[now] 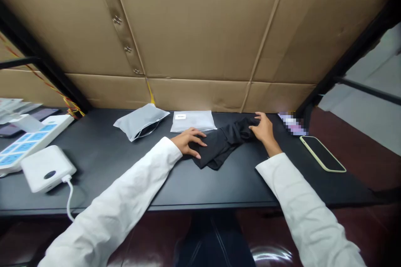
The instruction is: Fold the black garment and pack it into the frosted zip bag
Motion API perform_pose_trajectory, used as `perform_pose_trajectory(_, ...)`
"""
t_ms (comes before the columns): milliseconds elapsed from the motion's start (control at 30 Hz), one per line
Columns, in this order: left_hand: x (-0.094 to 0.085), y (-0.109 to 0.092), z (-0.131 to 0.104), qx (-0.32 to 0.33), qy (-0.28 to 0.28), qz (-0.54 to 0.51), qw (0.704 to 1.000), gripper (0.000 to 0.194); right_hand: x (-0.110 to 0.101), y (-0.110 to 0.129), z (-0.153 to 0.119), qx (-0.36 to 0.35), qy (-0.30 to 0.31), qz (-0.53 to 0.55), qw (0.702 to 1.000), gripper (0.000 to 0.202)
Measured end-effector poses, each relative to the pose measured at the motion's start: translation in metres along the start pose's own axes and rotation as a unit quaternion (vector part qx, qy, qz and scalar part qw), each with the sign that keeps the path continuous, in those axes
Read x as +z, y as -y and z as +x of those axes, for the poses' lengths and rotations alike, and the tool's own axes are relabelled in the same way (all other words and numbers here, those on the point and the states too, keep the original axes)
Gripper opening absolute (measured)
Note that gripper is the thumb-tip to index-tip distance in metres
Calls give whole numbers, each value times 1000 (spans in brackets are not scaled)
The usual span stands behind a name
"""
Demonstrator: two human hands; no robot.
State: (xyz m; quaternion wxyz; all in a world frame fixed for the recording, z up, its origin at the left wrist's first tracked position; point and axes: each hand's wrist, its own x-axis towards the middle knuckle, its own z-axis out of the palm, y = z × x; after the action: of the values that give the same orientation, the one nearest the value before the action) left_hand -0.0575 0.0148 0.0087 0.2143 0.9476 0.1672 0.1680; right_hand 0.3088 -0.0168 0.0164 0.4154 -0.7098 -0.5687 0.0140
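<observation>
A crumpled black cloth (224, 144) lies on the black table (131, 175) in front of me. My left hand (188, 141) rests on its left end, fingers spread and pressing down. My right hand (264, 128) touches its far right end, fingertips on the fabric. Both arms wear white sleeves. Just behind the cloth lies a flat sealed grey pouch with a white label (192, 121). To its left sits another grey pouch (140, 121), open at its front edge.
A phone (322, 153) lies face up at the right, near the table's edge. At the left stand a white power strip (31, 139) and a white box with a cable (46, 168). A cardboard wall (200, 37) closes off the back of the table.
</observation>
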Motion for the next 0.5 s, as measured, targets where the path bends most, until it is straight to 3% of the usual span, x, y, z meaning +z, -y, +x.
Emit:
perform_pose_trajectory(100,-6,10,-7,-15,-17,16,1000,45,-3,-10,2,-71,6,-39,997,50)
perform_pose_trajectory(200,-7,6,-9,-25,-57,70,996,45,-4,-7,1,-165,94,-2,982,20)
perform_pose_trajectory(267,-7,-2,-8,-19,-82,118,989,43,-7,-4,2,-197,150,40,968,13)
perform_pose_trajectory(367,-7,-16,-4,-20,-92,181,979,43,-13,-2,1,-177,215,85,957,27)
perform_pose_trajectory(500,-6,-29,-1,-9,-23,158,987,40,-20,-5,-2,-176,345,91,918,44)
